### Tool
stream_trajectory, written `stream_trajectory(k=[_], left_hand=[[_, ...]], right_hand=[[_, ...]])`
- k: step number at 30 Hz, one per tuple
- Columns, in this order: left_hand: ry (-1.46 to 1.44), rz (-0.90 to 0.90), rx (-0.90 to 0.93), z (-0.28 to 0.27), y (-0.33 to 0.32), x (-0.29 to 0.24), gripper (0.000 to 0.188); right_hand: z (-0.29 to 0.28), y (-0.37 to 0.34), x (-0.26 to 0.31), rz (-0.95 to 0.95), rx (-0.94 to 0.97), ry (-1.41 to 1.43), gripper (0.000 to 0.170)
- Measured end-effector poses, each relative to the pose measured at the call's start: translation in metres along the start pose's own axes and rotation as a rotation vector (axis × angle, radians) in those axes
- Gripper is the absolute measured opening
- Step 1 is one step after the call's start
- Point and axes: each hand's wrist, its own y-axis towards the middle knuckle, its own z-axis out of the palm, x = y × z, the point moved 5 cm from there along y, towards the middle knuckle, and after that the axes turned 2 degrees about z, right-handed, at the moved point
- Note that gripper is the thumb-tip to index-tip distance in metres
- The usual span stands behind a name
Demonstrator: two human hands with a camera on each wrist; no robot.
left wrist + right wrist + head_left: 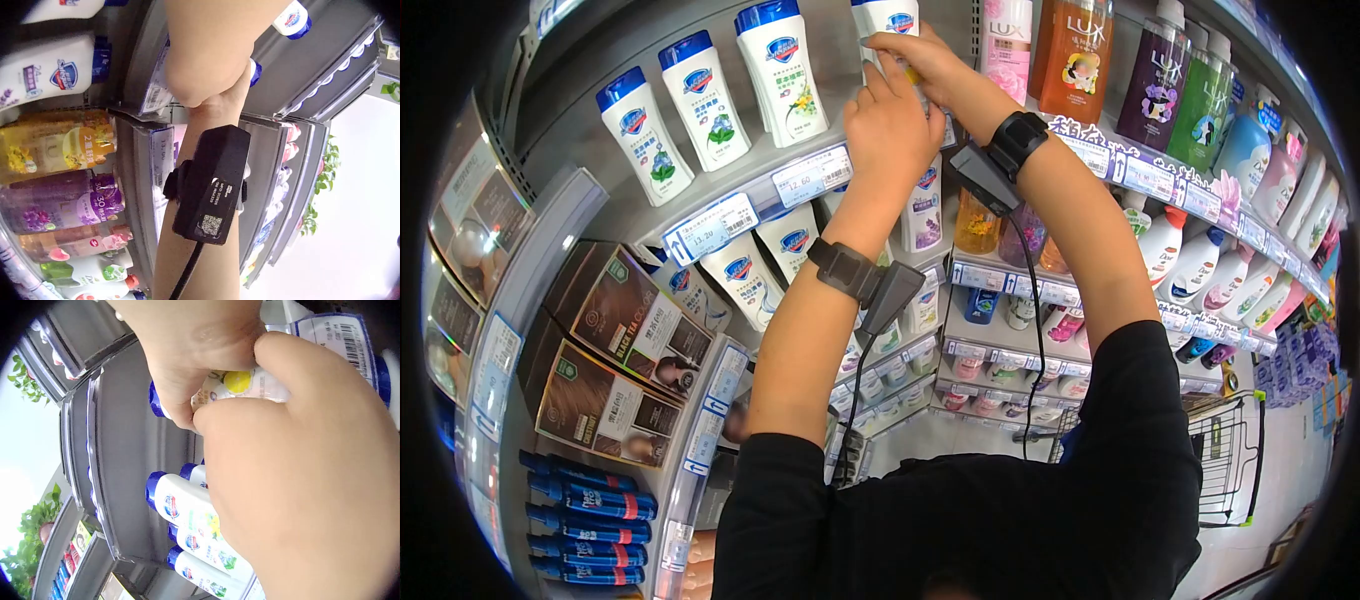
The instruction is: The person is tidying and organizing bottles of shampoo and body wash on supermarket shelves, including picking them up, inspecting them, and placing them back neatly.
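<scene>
A white blue-capped bottle stands at the top of the head view, its lower part behind the hands. My right hand grips it from the right, fingers across its front. Just below, my left hand holds its lower part, back of the hand toward me. Between my right hand and left hand, the right wrist view shows a lemon picture on the bottle's label. In the left wrist view my left hand hides most of the right hand; the bottle's held part is not visible.
Similar white bottles line the shelf to the left, above price tags. LUX pump bottles stand on the right shelf. Hair colour boxes are lower left, a shopping cart lower right. Cables hang from both wrist devices.
</scene>
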Motion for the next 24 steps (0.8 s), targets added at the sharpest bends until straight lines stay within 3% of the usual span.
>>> stream_trajectory(k=[7,10,13,16,19,21,24], left_hand=[[0.003,0.023,-0.049,-0.001,-0.001,-0.001,0.075],[-0.011,0.03,-0.032,0.0,-0.001,0.0,0.076],[0.001,0.031,-0.013,-0.001,-0.001,0.0,0.077],[0.017,0.03,0.008,-0.004,0.0,-0.001,0.08],[-0.007,0.057,-0.012,-0.009,-0.002,-0.002,0.083],[-0.077,0.09,-0.074,-0.013,-0.002,-0.001,0.081],[-0.235,0.156,-0.174,-0.023,-0.004,0.0,0.076]], right_hand=[[-0.004,0.018,-0.014,-0.01,-0.018,-0.095,0.067],[-0.001,0.009,-0.012,0.014,-0.075,-0.129,0.031],[0.01,-0.011,0.01,-0.199,-0.045,0.042,0.064],[0.007,-0.04,0.036,-0.233,-0.331,-0.406,0.064],[0.015,-0.075,0.067,-0.748,-0.607,-0.832,0.063],[0.023,-0.094,0.083,-0.953,-0.507,-0.787,0.056],[0.035,-0.107,0.09,-1.065,-0.313,-0.692,0.044]])
